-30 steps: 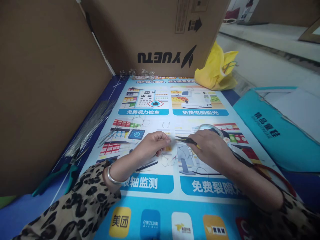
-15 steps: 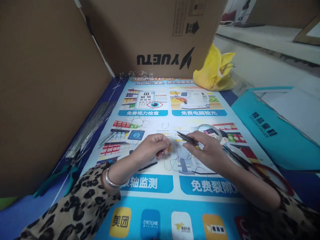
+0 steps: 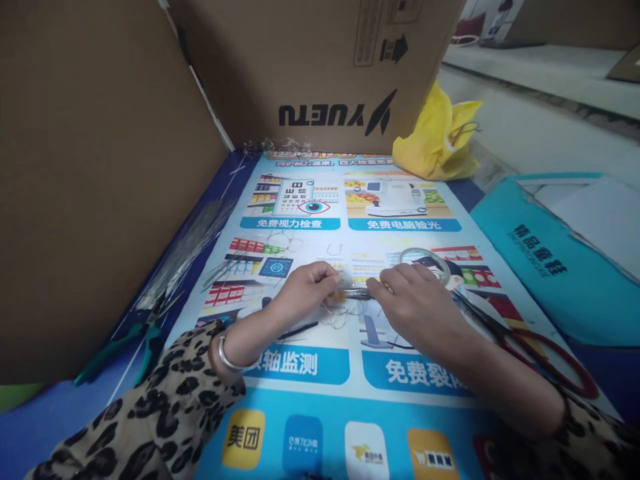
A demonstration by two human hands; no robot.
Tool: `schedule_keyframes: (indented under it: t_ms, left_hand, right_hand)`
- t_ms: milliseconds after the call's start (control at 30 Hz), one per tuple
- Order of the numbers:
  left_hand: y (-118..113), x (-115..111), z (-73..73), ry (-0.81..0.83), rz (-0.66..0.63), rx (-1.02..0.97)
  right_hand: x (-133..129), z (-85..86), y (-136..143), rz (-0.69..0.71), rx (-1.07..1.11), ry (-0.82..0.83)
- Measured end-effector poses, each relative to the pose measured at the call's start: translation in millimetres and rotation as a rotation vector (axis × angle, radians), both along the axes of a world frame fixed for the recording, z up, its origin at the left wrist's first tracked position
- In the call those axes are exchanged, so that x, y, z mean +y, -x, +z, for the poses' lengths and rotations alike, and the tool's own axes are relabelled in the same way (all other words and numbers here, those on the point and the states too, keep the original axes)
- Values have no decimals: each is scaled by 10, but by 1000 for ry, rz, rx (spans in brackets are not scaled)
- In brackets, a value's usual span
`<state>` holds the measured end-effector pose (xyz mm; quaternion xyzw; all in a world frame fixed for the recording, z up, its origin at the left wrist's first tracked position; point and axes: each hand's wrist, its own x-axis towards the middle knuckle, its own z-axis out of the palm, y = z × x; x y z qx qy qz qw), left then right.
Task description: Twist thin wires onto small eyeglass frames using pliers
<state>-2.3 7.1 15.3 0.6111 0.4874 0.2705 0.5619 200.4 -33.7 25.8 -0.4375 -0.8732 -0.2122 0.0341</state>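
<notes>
My left hand point(image 3: 310, 290) has thumb and forefinger pinched on a thin wire point(image 3: 340, 320), whose fine loops hang below the fingers. My right hand point(image 3: 415, 303) wraps round a pair of pliers point(image 3: 356, 293), back of the hand up. The pliers' narrow jaws point left and meet the wire close to my left fingertips. Whether the jaws are closed on it is too small to tell. Beyond my hands, a short bent wire point(image 3: 334, 250) lies on the printed poster point(image 3: 353, 393).
Teal-handled pliers point(image 3: 145, 340) and a bundle of straight wires point(image 3: 177, 253) lie at left. Red-handled scissors point(image 3: 560, 367) and a ring-shaped tape roll point(image 3: 445, 267) are at right. Cardboard point(image 3: 240, 60) walls the back and left. A yellow bag point(image 3: 430, 147) and teal box point(image 3: 530, 260) stand right.
My right hand has turned over, palm down, bringing the pliers' jaws down and left to the wire at my left fingers. My left hand keeps its pinch. The view has shifted slightly.
</notes>
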Motion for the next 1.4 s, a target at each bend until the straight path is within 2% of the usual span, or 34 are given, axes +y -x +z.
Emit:
schedule_keyframes:
  t_ms: [100,400,700,900,1000,1167,1300,1400]
  left_hand:
    - [-10,5,7,50,38,1]
    - [11,39,-1,10,90,-2]
    - [-19,-10,63,70,97,23]
    - [-6,9,2,36,83,26]
    - [7,23,-36,-3,53,15]
    - [19,30,-56,-23,29,2]
    - [16,28,-79,-28,5,-2]
    - [8,20,-81,-27,-10,2]
  right_hand:
    - [-2,4,-11,5,-25,-20]
    - [56,-54,-53,-9,14,55]
    - [19,-7,-9,61,-85,-114]
    - [9,-61,-3,122,-21,-136]
    - [28,-132,-23,91,78,-41]
    - [111,-236,-60,-25,372,257]
    - [175,-216,-90,-151,589,474]
    - [187,-171,-107,-210,613,505]
